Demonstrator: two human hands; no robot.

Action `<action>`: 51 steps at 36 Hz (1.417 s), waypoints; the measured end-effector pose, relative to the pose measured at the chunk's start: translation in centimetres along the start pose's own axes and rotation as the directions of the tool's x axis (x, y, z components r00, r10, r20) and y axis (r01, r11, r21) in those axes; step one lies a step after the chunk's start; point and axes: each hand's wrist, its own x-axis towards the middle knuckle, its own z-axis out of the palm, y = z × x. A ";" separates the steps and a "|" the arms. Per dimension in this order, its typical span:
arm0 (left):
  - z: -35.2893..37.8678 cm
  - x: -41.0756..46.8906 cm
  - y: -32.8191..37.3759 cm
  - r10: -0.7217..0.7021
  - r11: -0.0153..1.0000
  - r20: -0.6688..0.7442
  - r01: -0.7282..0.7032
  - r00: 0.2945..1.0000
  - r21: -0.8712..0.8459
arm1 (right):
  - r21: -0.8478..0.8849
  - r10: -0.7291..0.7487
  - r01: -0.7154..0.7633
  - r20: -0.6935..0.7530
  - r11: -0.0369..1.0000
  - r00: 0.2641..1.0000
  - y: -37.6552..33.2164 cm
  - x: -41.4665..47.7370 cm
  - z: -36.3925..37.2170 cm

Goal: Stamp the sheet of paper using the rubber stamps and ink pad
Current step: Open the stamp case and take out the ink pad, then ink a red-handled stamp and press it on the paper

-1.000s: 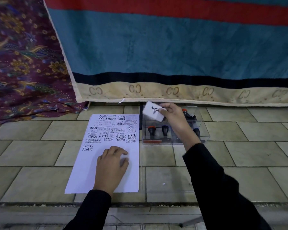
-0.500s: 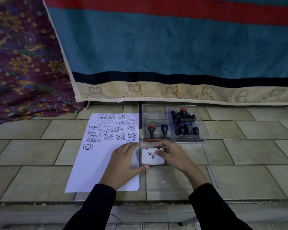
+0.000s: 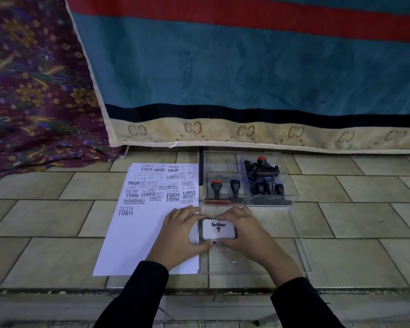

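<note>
1. Ink pad [image 3: 219, 229], a white case marked "Artline" with its lid shut, sits between the 2 hands, on a clear lid panel [image 3: 291, 252] lying flat on the tiled floor [image 3: 365, 218].
2. Left hand [image 3: 178, 235] curls around the pad's left end, thumb on the near edge and fingers on the far edge; its palm lies over the right margin of the sheet of paper [image 3: 133, 235].
3. Right hand [image 3: 244, 233] mirrors it on the pad's right end, so both hands are closed on the case in a narrow pinch, thumbs almost meeting at the near edge.
4. Beyond the left hand, the far half of the sheet is crowded with black imprints such as "SAMPLE", "FRAGILE" and "AIR MAIL"; the half nearer the left wrist is blank.
5. Just beyond the right hand stands a clear plastic box [image 3: 291, 197]. 2 rubber stamps [image 3: 225, 188] stand upright in its left compartment and a heap of them lies in the right one.
6. The step in hand looks like opening the pad: the grip suits prising the lid up from its near edge.
7. Next, I judge, 1 hand must steady the base while the other lifts the lid, then reaches past the pad for a stamp, inks it and presses it on the blank area.
8. Whether the lid hinges or lifts off cannot be told.
</note>
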 end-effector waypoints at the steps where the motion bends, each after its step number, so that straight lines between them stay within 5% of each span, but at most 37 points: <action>1: 0.1 -0.1 -0.1 0.000 1.000 -0.002 0.000 1.000 -0.007 | 0.012 -0.011 0.011 -0.021 1.000 1.000 0.0 -0.1 0.0; 18: 0.3 -0.2 -0.4 0.022 0.998 -0.029 -0.024 0.999 -0.050 | -0.134 -0.127 0.131 0.038 0.982 0.991 0.3 0.6 -1.1; 29: 0.1 -0.3 -0.1 -0.082 0.991 -0.024 0.079 0.996 -0.108 | 0.403 0.205 -0.132 -0.145 0.906 0.968 0.6 1.2 -1.3; 39: -0.4 -0.7 0.4 -0.077 0.992 0.019 0.078 0.997 -0.099 | 0.315 0.251 -0.143 -0.336 0.938 0.908 0.5 1.9 -0.5; 51: -0.4 -0.5 0.5 -0.014 0.999 0.040 0.012 0.999 0.036 | 0.206 0.324 -0.281 -0.220 0.937 0.920 0.6 2.5 0.1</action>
